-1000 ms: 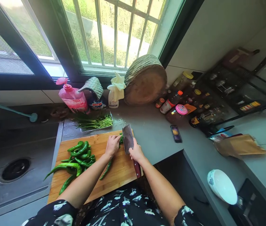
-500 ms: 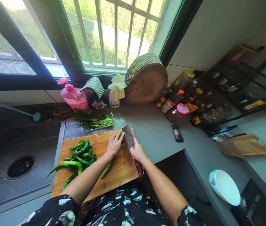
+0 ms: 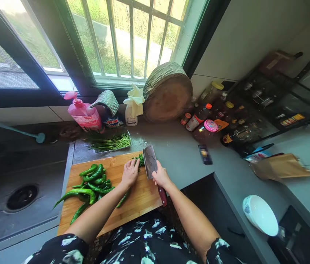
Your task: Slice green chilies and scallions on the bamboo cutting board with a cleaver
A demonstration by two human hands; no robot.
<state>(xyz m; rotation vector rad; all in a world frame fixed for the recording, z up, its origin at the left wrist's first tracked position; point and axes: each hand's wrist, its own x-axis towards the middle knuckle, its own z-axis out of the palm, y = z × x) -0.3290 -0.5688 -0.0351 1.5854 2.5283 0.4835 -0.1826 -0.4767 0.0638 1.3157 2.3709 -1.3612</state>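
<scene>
My right hand (image 3: 161,176) is closed around a cleaver (image 3: 150,161), its broad blade standing near the board's right edge and its dark red handle pointing toward me. Just left of the blade lies a small heap of chopped green pepper (image 3: 140,160). My left hand (image 3: 130,171) rests beside that heap, palm down, fingers stretched toward it; what lies under the palm is hidden. One long green pepper (image 3: 124,198) shows partly below the left wrist. A pile of whole green peppers (image 3: 97,179) covers the left part of the wooden cutting board (image 3: 144,201).
Behind the board is a tray of cut green stalks (image 3: 116,142). Along the window stand a pink pump bottle (image 3: 85,114), a spray bottle (image 3: 131,115) and a round wooden block (image 3: 168,97). The sink (image 3: 45,172) is left; a phone (image 3: 205,154) and white bowl (image 3: 261,215) lie right.
My left hand has drawn back slightly left and down, away from the blade, uncovering more chopped pepper. The cleaver stays almost in place in my right hand. The view has shifted slightly.
</scene>
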